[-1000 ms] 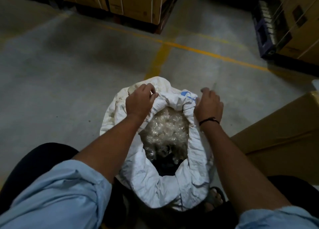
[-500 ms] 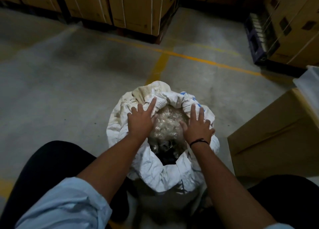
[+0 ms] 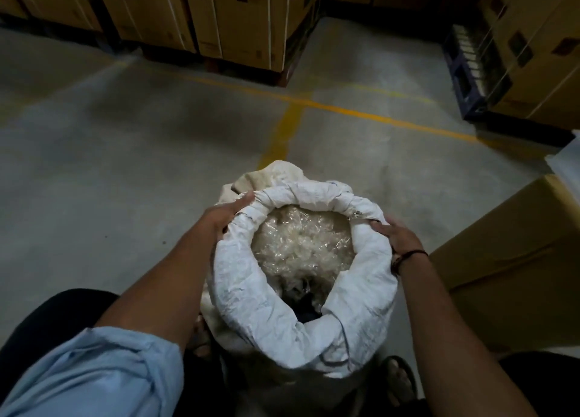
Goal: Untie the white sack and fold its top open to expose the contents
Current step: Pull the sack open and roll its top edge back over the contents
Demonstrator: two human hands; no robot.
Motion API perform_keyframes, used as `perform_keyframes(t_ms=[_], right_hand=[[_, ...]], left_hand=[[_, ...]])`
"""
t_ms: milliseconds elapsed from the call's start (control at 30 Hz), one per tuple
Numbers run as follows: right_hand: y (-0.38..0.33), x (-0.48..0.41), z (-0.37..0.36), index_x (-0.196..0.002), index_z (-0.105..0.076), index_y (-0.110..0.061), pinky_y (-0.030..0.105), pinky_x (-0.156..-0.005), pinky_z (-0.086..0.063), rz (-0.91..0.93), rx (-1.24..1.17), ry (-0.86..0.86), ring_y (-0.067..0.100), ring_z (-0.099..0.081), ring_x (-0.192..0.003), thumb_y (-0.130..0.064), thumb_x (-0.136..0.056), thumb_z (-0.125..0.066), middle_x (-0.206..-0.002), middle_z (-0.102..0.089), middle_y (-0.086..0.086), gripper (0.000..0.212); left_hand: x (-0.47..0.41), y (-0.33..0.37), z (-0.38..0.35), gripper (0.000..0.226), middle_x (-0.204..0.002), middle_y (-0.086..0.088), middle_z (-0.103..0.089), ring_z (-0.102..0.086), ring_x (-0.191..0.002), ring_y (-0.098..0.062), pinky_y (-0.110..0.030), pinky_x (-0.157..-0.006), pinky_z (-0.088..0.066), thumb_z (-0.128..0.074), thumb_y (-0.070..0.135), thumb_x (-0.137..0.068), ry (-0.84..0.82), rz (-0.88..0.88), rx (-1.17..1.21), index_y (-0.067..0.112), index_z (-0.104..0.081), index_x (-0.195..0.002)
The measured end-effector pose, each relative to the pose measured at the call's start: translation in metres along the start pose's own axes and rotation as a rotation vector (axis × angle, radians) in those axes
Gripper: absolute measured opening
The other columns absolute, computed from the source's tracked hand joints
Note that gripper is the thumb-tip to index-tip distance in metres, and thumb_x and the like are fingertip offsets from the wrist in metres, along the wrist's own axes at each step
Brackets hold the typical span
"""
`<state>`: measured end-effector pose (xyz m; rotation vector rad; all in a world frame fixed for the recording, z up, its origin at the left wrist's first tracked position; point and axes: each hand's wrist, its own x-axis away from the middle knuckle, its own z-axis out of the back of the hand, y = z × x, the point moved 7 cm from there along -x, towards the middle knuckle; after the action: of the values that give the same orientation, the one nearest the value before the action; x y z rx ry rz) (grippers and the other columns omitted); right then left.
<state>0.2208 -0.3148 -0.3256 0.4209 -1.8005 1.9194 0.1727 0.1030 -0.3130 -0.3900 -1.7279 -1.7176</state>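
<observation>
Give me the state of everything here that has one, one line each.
white sack: open, upright, top rolled down into a cuff.
contents: exposed, clear crinkled plastic.
left hand: grips the rim's left side.
right hand: grips the rim's right side.
stacked cartons: closed, strapped.

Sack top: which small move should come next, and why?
Probably roll the near band of the sack down: left hand and right hand hold the side rims, the far rim is rolled tight, the near band is wide and loose.
</observation>
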Motion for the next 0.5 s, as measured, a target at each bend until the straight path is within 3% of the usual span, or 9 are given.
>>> perform_keyframes(t_ms=[67,133,200,267,333,367,400,500], right_hand=[[-0.014,0.019,-0.001,-0.136,-0.058,-0.009,0.032,-0.1,-0.048,0.069,0.082,0.124,0.021,-0.061,-0.113,-0.021,-0.07,-0.09,-0.129,-0.061,0.005,0.074],[-0.026,0.025,0.005,-0.131,-0.061,-0.006,0.031,-0.098,-0.048,0.123,0.169,0.245,0.022,-0.061,-0.11,-0.019,-0.074,-0.087,-0.126,-0.064,0.009,0.064],[-0.033,0.038,0.006,-0.124,-0.063,-0.01,0.035,-0.098,-0.048,0.118,0.285,0.315,0.027,-0.062,-0.111,-0.037,-0.067,-0.088,-0.125,-0.065,0.01,0.068],[-0.037,0.057,0.004,-0.118,-0.062,-0.016,0.041,-0.098,-0.046,0.071,0.449,0.367,0.031,-0.06,-0.11,-0.061,-0.06,-0.08,-0.119,-0.063,0.011,0.076],[-0.038,0.073,0.005,-0.128,-0.056,-0.013,0.05,-0.103,-0.04,0.043,0.549,0.442,0.036,-0.056,-0.122,-0.064,-0.07,-0.075,-0.133,-0.059,0.014,0.08],[-0.039,0.082,0.005,-0.133,-0.052,-0.012,0.055,-0.106,-0.035,0.044,0.577,0.481,0.038,-0.053,-0.126,-0.064,-0.075,-0.071,-0.138,-0.055,0.015,0.08],[-0.038,0.091,0.004,-0.135,-0.049,-0.012,0.06,-0.108,-0.031,0.044,0.601,0.508,0.039,-0.052,-0.128,-0.065,-0.077,-0.067,-0.14,-0.053,0.016,0.081],[-0.026,0.114,-0.007,-0.144,-0.037,-0.014,0.067,-0.11,-0.025,0.003,0.672,0.49,0.042,-0.044,-0.133,-0.076,-0.074,-0.06,-0.147,-0.043,0.017,0.096]], left_hand=[[0.008,0.009,0.006,0.075,-0.095,-0.005,-0.077,-0.073,-0.081,-0.021,-0.038,-0.083,-0.061,-0.089,0.072,-0.052,0.26,-0.118,-0.127,0.014,-0.077,-0.097],[0.027,0.036,0.006,0.075,-0.107,-0.005,-0.075,-0.072,-0.092,-0.027,-0.041,-0.084,-0.059,-0.083,0.074,-0.058,0.519,-0.293,-0.367,0.021,-0.07,-0.109],[0.058,0.066,-0.008,0.068,-0.127,-0.005,-0.064,-0.062,-0.112,-0.032,-0.042,-0.093,-0.05,-0.081,0.063,-0.07,0.735,-0.534,-0.718,0.027,-0.062,-0.126],[0.091,0.086,-0.036,0.047,-0.127,-0.003,-0.059,-0.055,-0.112,-0.03,-0.041,-0.092,-0.042,-0.076,0.041,-0.08,0.804,-0.831,-0.906,0.029,-0.063,-0.124],[0.122,0.084,-0.077,0.03,-0.116,0.0,-0.063,-0.058,-0.103,-0.027,-0.039,-0.088,-0.043,-0.072,0.03,-0.083,0.612,-1.076,-0.95,0.029,-0.068,-0.113],[0.131,0.075,-0.099,0.025,-0.112,0.002,-0.066,-0.06,-0.101,-0.024,-0.038,-0.088,-0.046,-0.071,0.034,-0.085,0.438,-1.101,-0.971,0.029,-0.069,-0.109],[0.134,0.059,-0.12,0.029,-0.113,0.004,-0.067,-0.061,-0.102,-0.021,-0.038,-0.09,-0.049,-0.07,0.046,-0.085,0.261,-1.036,-1.014,0.031,-0.07,-0.109],[0.144,-0.007,-0.163,0.07,-0.119,0.002,-0.069,-0.064,-0.106,-0.02,-0.041,-0.093,-0.053,-0.057,0.082,-0.075,-0.165,-0.659,-1.138,0.029,-0.066,-0.119]])
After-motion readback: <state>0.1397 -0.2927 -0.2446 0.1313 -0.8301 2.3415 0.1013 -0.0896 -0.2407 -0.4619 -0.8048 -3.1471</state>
